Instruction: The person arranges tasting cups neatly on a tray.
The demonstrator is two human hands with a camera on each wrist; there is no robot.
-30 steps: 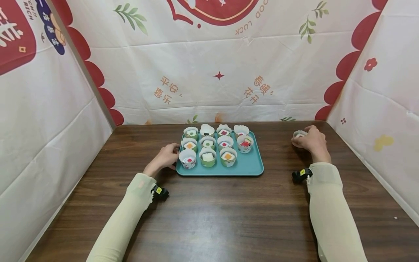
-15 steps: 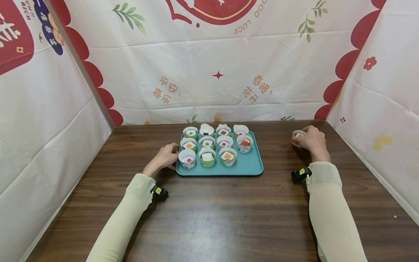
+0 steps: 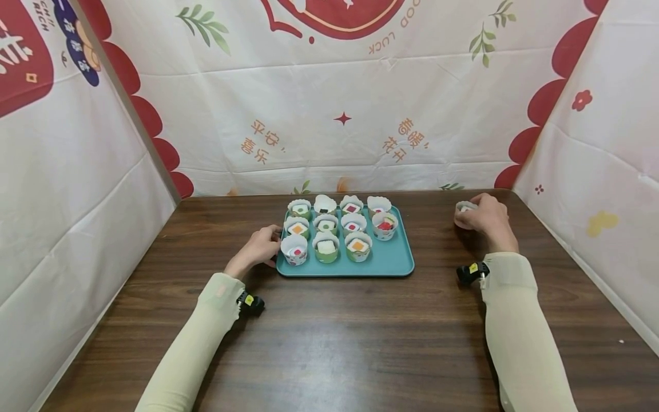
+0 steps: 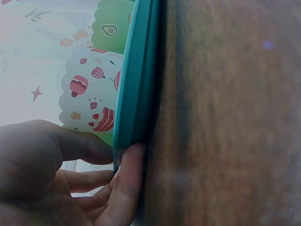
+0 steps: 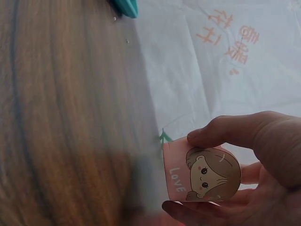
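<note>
My left hand pinches the left edge of a teal tray. In the left wrist view the thumb lies on the rim's inner side and the fingers on its outer side. On the tray stand several paper baking cups in rows, such as a white patterned cup and a green cup, with small cake-like pieces inside. To the right of the tray, my right hand grips a pink paper baking cup printed with a cartoon face and "LOVE". Its white content is partly hidden by the hand.
The brown wooden table carries the tray near its back edge. White printed cloth hangs behind and on both sides. The tray's front right corner has bare surface. A tiny white speck lies at the table's right.
My right hand has shifted slightly left with the pink paper baking cup in its grip. The left hand and the tray have stayed in place.
</note>
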